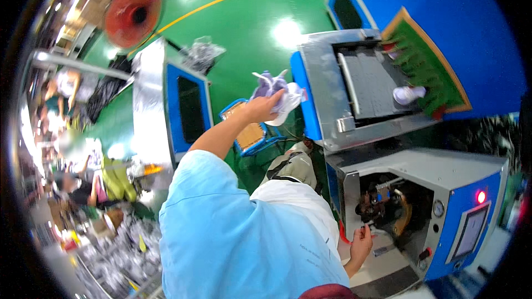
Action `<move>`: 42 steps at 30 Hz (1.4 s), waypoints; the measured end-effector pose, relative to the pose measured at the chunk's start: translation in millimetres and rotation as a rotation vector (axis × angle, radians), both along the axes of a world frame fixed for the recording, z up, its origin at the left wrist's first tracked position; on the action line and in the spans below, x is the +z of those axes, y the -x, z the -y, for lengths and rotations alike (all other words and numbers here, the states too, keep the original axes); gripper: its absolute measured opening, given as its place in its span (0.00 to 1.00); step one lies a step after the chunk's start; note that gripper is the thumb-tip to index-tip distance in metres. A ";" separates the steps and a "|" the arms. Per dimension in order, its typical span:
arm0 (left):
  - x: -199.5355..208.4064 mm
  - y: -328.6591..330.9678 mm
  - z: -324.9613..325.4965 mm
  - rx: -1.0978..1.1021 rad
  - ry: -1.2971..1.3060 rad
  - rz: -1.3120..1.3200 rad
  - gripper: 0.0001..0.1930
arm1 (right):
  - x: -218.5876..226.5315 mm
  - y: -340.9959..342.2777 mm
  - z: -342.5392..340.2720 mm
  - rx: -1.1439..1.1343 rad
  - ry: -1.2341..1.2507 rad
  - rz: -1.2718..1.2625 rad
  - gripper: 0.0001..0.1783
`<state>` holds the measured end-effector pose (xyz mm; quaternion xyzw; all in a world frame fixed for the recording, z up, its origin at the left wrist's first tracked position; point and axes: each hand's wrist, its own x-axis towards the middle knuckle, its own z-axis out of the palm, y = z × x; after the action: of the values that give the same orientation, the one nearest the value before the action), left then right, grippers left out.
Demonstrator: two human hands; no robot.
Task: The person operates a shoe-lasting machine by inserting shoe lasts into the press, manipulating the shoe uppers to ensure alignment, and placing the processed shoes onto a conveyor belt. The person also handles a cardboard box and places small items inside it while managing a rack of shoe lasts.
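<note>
My left hand (266,107) is closed around a lavender-and-white shoe upper (286,104), held out beside the blue end of the conveyor machine (330,112). The palm and fingers hide part of the upper, and whether it is one piece or two I cannot tell. A white shoe (409,95) lies on the dark belt by a green strip curtain. Low on the right, my right hand (361,245) is by the front of a machine with an open work bay (396,205). Its fingers are loosely bent and apart, with nothing seen in them.
A blue-framed stool (252,135) stands on the green floor. To the left are a metal-topped blue cabinet (149,99) and a red fan (133,14). A lit red button (481,196) and a screen (470,232) mark the right machine. Other people are at work far left.
</note>
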<state>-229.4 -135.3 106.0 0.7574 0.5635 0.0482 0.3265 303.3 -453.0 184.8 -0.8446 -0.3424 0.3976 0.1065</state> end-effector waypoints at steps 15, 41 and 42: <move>90.4 362.9 263.8 1.625 -0.079 -1.309 0.27 | 14.2 30.6 -94.0 0.517 0.029 -0.007 0.31; -195.1 -541.9 -336.9 -0.019 -0.158 0.293 0.44 | 106.4 -89.0 -204.0 0.052 -0.816 1.606 0.28; -201.7 -550.1 -344.3 0.001 -0.029 0.353 0.42 | 104.9 -89.5 -198.5 0.065 -0.731 1.605 0.30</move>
<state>320.7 209.0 -95.7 0.7415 0.4971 0.1887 0.4092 392.8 -254.5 289.7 -0.7719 -0.4438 -0.4469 0.0861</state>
